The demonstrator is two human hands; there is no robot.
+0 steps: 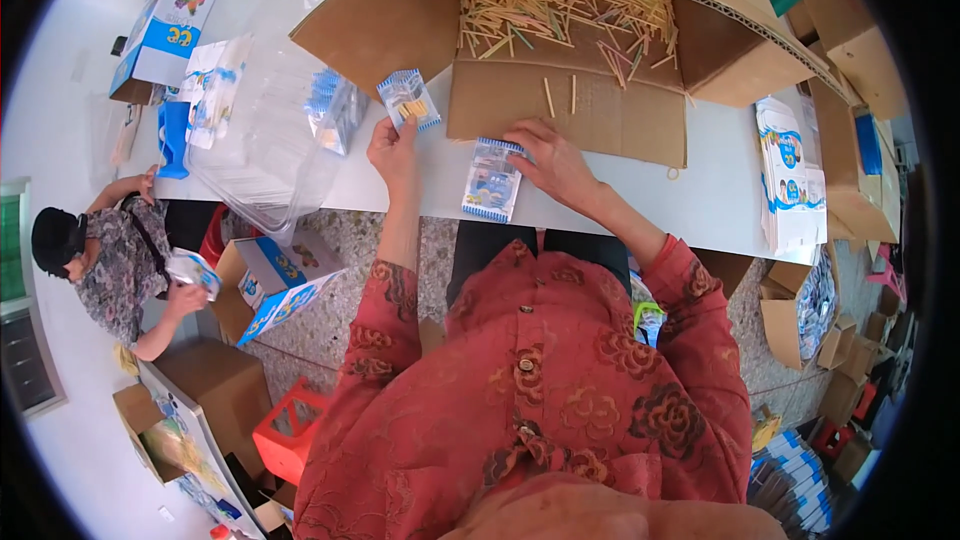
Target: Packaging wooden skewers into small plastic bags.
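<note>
My left hand (392,147) pinches the lower edge of a small clear packet (403,90) with blue-striped ends. Several short yellowish sticks show in that packet, which is tilted above the white table. In front of me, another flat blue-and-white plastic packet (490,185) lies near the table's front edge. My right hand (555,162) is at its upper right corner, fingers bent and closed on the edge. Beyond both hands, a cardboard box (565,135) lies with its opening toward me. Many thin, pale coloured sticks (570,10) are heaped inside, and a few lie loose on its flap.
Left of the box, a clear plastic tray (265,130) stands beside more packets (335,110). Flattened printed cartons (790,175) are stacked at the right. A co-worker (115,250) at far left handles a packet near an open carton (280,280). A red stool (295,430) stands below.
</note>
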